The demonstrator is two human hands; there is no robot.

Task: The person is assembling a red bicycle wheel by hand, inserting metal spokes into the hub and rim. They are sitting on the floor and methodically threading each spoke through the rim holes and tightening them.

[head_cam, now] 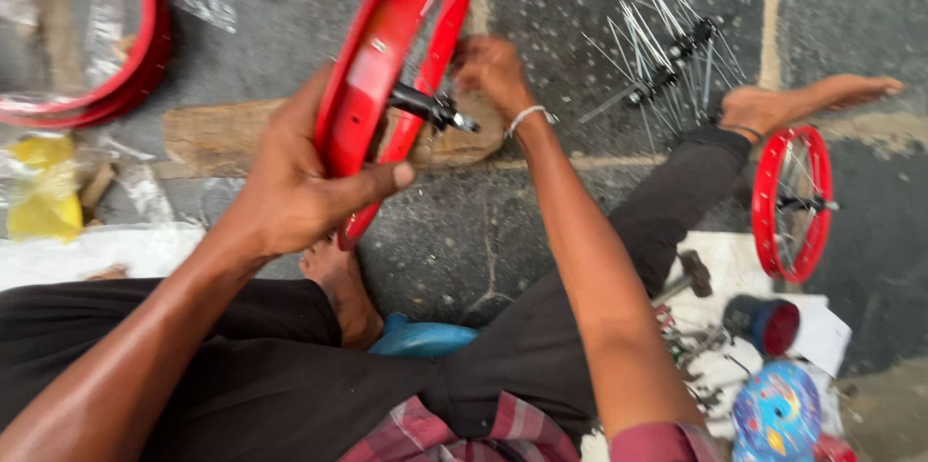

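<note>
My left hand [295,182] grips the near edge of a red wheel rim [372,75] that stands upright on the ground in front of me. A black hub with an axle [433,107] sits inside the rim. Behind the rim, my right hand [493,71] reaches in close to the hub, fingers curled; a white band circles its wrist. What those fingers hold is hidden by the rim.
A wooden block [222,133] lies under the rim. Hubs with loose silver spokes [667,56] lie at the far right. A small red spoked wheel [793,201] stands beside my outstretched leg. A hammer [688,274], tools and a blue ball [776,412] sit at lower right. Stacked red rims [135,46] are at upper left.
</note>
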